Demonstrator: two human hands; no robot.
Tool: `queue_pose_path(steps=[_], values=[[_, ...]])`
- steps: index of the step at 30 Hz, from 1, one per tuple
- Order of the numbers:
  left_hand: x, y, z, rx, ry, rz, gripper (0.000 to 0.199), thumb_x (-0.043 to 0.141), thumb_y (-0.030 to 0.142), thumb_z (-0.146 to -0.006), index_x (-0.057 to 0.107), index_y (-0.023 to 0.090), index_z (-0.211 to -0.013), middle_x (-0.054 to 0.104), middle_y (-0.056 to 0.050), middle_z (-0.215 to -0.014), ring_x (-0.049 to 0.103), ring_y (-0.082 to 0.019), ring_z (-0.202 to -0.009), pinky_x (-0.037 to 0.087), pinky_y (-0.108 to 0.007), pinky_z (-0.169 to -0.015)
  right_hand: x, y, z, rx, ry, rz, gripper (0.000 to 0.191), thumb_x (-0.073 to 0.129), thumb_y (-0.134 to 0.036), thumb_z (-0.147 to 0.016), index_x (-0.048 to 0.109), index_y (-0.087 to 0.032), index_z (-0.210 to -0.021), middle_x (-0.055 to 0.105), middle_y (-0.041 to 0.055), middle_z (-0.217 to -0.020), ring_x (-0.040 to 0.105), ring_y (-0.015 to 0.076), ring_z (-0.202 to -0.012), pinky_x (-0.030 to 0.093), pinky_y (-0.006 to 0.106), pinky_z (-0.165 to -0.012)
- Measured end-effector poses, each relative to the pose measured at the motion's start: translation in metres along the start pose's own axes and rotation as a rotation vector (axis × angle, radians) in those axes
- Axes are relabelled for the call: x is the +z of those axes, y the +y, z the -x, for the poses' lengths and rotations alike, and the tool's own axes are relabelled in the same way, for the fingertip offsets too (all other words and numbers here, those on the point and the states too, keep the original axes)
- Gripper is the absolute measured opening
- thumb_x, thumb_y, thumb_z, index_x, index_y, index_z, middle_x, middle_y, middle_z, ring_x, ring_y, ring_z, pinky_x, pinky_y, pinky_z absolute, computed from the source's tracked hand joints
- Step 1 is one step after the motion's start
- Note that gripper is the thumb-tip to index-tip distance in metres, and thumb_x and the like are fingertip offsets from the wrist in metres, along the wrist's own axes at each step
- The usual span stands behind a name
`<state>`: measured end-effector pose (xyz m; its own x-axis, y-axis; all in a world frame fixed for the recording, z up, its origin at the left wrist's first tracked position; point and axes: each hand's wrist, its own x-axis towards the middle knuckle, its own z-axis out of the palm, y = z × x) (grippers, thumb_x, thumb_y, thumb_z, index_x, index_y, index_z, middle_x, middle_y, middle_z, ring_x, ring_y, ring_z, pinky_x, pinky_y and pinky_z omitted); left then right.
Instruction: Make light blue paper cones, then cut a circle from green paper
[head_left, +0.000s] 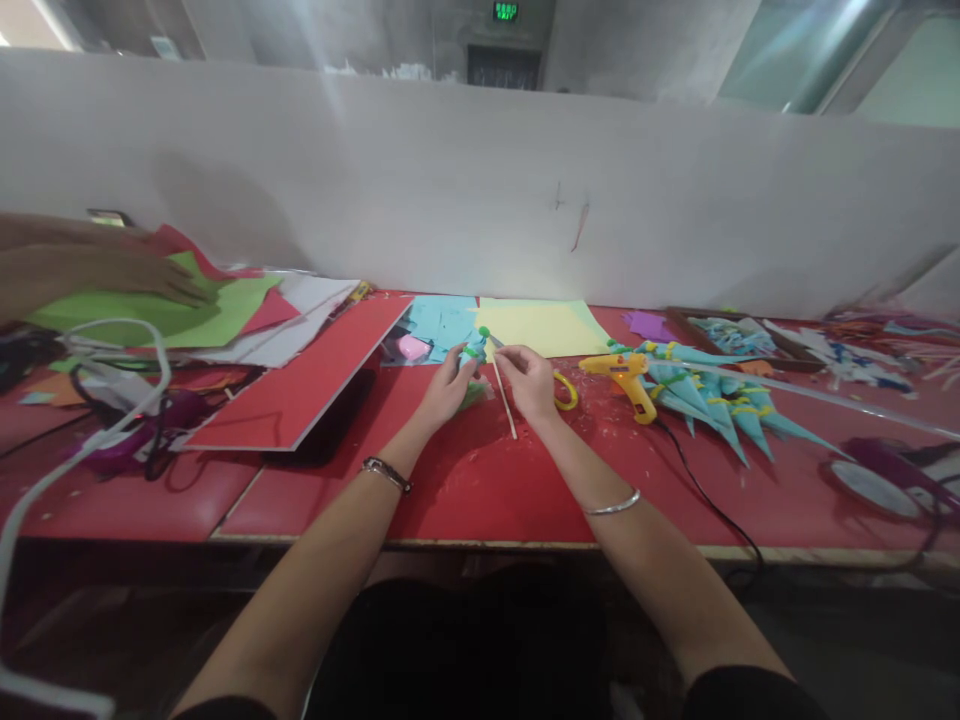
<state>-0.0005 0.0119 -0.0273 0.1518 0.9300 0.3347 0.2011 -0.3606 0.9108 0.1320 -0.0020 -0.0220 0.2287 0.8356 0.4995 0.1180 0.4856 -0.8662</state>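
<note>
Close together over the red table, my left hand [450, 385] and my right hand [527, 382] both have their fingers closed. Between my left fingers is a small green and light-blue piece [470, 351], too small to name. A green fuzzy ball [484, 332] shows just beyond the fingertips. My right hand pinches near a thin grey tip [496, 342]; what it belongs to is hidden. Between the hands a thin wooden stick [505, 402] slants down toward me; which hand, if either, holds it I cannot tell. A yellow ring-shaped handle or roll [567, 391] lies beside my right hand.
A yellow glue gun [621, 380] with a black cord lies right of my hands, beside light-blue paper cones [709, 395]. Behind are yellow paper [544, 325] and blue sheets [442, 322]. A red board [300, 390] leans at left. Another person's hand [150, 265] rests on green paper.
</note>
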Motion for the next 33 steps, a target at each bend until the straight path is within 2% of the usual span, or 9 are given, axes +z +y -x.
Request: queue_pose_path(steps=[6, 15, 21, 24, 33], values=[[0.001, 0.001, 0.0, -0.046, -0.053, 0.061, 0.038, 0.04, 0.038, -0.082, 0.043, 0.017, -0.113, 0.056, 0.002, -0.07, 0.049, -0.009, -0.059, 0.04, -0.021, -0.059, -0.001, -0.007, 0.001, -0.077, -0.027, 0.096, 0.014, 0.055, -0.022, -0.072, 0.067, -0.017, -0.076, 0.068, 0.0052, -0.085, 0.062, 0.0176, -0.085, 0.048, 0.03, -0.081], [0.001, -0.001, 0.0, -0.023, -0.079, 0.11, 0.035, 0.037, 0.037, -0.084, 0.043, 0.017, -0.111, 0.055, 0.002, -0.071, 0.048, -0.008, -0.058, 0.039, -0.021, -0.056, 0.001, -0.003, 0.001, -0.027, -0.006, 0.013, 0.01, 0.057, -0.02, -0.07, 0.065, -0.017, -0.074, 0.065, 0.0043, -0.079, 0.063, 0.0168, -0.077, 0.05, 0.03, -0.077], [0.003, -0.006, -0.001, -0.016, -0.08, 0.111, 0.034, 0.036, 0.04, -0.084, 0.045, 0.018, -0.109, 0.054, 0.002, -0.072, 0.05, -0.009, -0.062, 0.04, -0.021, -0.058, 0.001, -0.013, 0.005, -0.207, -0.021, 0.159, 0.007, 0.058, -0.021, -0.072, 0.064, -0.019, -0.072, 0.06, 0.0032, -0.077, 0.059, 0.0157, -0.076, 0.051, 0.028, -0.069], [0.004, -0.005, 0.0, -0.002, -0.073, 0.126, 0.033, 0.038, 0.041, -0.083, 0.048, 0.018, -0.105, 0.054, 0.001, -0.074, 0.051, -0.01, -0.068, 0.041, -0.021, -0.062, 0.001, -0.016, 0.006, -0.251, -0.066, 0.168, 0.008, 0.057, -0.02, -0.074, 0.065, -0.02, -0.074, 0.058, 0.0027, -0.078, 0.058, 0.0148, -0.075, 0.051, 0.026, -0.066], [0.006, 0.004, 0.003, -0.071, -0.1, 0.244, 0.029, 0.039, 0.042, -0.083, 0.05, 0.017, -0.094, 0.051, 0.002, -0.071, 0.048, -0.008, -0.06, 0.04, -0.02, -0.055, 0.002, -0.011, 0.007, -0.169, -0.091, 0.145, 0.007, 0.058, -0.02, -0.071, 0.063, -0.019, -0.076, 0.057, 0.0022, -0.081, 0.059, 0.0145, -0.076, 0.051, 0.027, -0.07]])
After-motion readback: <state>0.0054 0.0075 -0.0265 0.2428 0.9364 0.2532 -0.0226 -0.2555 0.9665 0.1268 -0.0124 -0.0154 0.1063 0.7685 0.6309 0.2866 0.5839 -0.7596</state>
